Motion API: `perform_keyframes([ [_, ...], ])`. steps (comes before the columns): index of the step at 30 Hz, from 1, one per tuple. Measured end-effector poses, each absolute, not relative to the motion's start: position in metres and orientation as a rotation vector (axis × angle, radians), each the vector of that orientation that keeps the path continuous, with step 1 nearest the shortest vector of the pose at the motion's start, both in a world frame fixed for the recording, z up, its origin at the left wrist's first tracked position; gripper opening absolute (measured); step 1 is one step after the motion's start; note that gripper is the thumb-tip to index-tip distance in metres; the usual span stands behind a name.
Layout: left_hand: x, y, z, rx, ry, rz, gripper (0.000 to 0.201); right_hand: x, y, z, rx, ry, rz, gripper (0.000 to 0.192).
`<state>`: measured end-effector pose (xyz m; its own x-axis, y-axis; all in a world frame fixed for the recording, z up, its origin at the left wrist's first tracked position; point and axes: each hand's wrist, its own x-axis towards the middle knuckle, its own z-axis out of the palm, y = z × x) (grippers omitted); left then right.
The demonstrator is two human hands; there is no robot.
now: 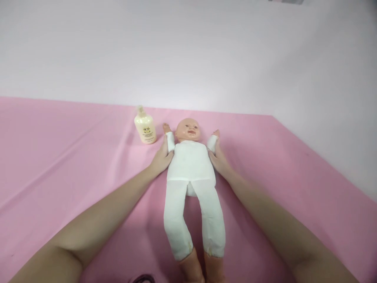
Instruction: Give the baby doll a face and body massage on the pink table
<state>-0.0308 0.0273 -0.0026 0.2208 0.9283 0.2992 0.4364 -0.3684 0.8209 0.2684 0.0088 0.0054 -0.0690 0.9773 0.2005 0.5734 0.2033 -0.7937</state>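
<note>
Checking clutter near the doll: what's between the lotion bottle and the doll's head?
Head view: only the doll's raised arm, white sleeve and small bare hand, lies between the bottle and the doll's head; the left hand holds it from below. Otherwise bare pink sheet.
</note>
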Motion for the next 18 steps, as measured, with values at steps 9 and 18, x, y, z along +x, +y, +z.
perform_keyframes([
  [9,-0.0311,0.0281,-0.0039,1.921,1.263,1.072,0.085,0.266,0.0055,0.013,-1.485,-1.672,0.747,0.09],
  [18,-0.0315,0.0286,-0.0042,1.932,1.258,1.06,0.082,0.2676,0.0073,0.0078,-1.476,-1.668,0.753,0.087],
])
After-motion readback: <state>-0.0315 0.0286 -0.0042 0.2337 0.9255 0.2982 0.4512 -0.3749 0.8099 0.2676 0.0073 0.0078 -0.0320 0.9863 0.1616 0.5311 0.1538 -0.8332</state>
